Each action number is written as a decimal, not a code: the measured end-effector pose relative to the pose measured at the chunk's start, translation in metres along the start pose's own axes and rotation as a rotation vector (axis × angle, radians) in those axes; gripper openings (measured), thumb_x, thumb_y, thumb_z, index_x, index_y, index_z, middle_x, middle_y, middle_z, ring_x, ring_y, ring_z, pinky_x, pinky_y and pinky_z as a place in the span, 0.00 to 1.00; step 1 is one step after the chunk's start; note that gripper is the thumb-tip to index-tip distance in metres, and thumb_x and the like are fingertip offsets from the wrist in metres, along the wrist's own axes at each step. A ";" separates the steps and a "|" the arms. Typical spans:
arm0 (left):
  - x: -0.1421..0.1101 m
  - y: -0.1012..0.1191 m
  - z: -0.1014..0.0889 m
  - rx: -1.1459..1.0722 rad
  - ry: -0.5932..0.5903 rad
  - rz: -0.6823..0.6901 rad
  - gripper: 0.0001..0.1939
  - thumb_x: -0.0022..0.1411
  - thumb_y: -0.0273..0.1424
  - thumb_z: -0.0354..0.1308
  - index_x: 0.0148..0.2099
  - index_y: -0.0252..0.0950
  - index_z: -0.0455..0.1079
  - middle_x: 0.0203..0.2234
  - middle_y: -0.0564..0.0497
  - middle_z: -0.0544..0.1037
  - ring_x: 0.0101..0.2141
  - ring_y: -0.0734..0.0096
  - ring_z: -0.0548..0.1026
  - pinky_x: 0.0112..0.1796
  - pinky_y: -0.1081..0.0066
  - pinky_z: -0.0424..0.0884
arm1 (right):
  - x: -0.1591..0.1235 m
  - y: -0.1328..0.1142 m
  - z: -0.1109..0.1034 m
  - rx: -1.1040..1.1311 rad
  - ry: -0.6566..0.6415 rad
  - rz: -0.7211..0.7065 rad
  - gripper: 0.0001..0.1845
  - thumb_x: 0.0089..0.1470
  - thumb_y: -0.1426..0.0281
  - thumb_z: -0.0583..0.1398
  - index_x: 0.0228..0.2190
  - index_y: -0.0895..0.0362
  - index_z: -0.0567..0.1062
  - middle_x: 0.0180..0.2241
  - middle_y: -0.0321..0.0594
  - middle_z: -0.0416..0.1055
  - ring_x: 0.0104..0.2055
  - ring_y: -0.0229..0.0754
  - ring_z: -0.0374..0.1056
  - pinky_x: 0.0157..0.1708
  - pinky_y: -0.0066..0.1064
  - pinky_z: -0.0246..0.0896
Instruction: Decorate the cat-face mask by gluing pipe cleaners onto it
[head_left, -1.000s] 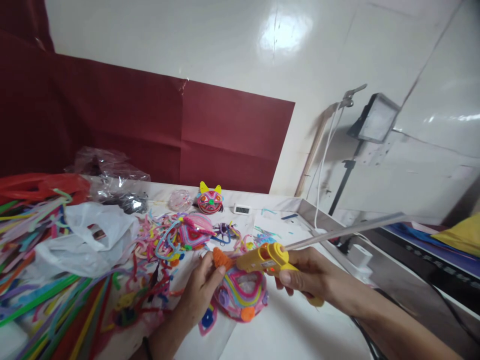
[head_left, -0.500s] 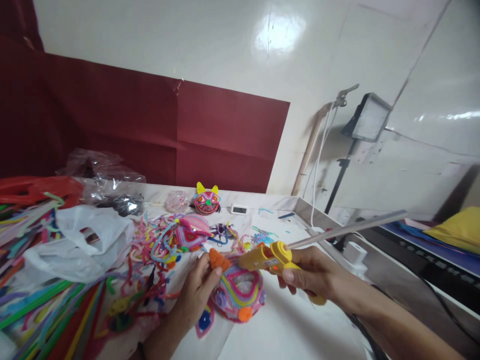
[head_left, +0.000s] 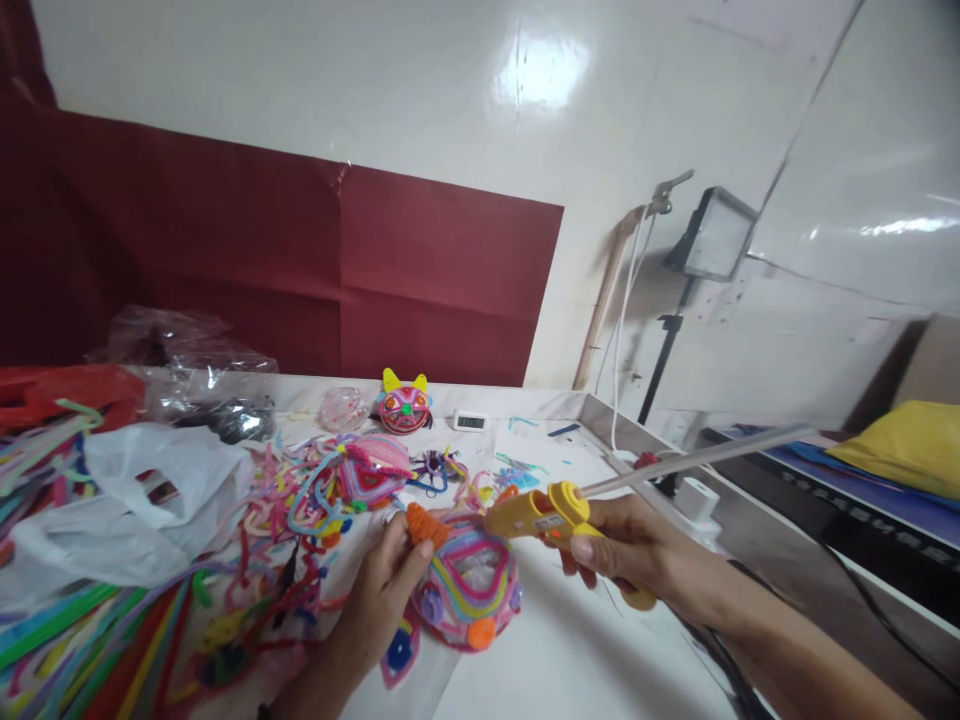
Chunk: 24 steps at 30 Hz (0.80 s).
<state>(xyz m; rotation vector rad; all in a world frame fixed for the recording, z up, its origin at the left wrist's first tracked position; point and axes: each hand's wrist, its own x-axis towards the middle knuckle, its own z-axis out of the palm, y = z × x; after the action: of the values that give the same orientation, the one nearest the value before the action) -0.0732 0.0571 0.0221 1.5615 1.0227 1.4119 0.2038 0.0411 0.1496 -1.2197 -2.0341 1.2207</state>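
Note:
My left hand pinches an orange pipe-cleaner ear against the top of a colourful pipe-cleaner mask that lies on the white table. My right hand grips a yellow hot glue gun with a long glue stick poking out behind. The gun's nozzle hovers just right of the orange ear, a small gap from it.
Loose pipe cleaners and a white plastic bag fill the left side. A finished cat-face mask, a small digital clock and another pink mask sit farther back. A lamp on a stand and cables stand at right.
Both hands, the mask and the glue gun have drifted slightly left and down in view as my head turned. The nozzle has drawn a little back from the orange ear.

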 end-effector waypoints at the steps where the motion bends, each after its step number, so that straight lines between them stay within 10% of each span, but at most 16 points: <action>1: 0.000 0.000 0.000 -0.009 -0.006 -0.003 0.13 0.65 0.43 0.55 0.43 0.40 0.70 0.32 0.53 0.76 0.36 0.65 0.74 0.41 0.71 0.70 | 0.000 0.002 0.000 0.006 0.003 -0.002 0.34 0.48 0.39 0.60 0.28 0.60 0.74 0.24 0.36 0.65 0.21 0.32 0.51 0.19 0.25 0.42; 24: 0.002 -0.003 -0.002 -0.001 -0.061 0.008 0.10 0.67 0.40 0.52 0.44 0.41 0.67 0.33 0.54 0.73 0.37 0.66 0.72 0.43 0.72 0.69 | -0.010 0.005 0.005 0.053 -0.022 -0.130 0.25 0.51 0.47 0.63 0.34 0.57 0.75 0.27 0.34 0.63 0.25 0.34 0.52 0.21 0.25 0.46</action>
<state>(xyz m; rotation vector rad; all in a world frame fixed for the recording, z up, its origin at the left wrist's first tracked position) -0.0748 0.0603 0.0206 1.6001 0.9802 1.3612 0.2069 0.0315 0.1430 -1.0362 -2.0491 1.2231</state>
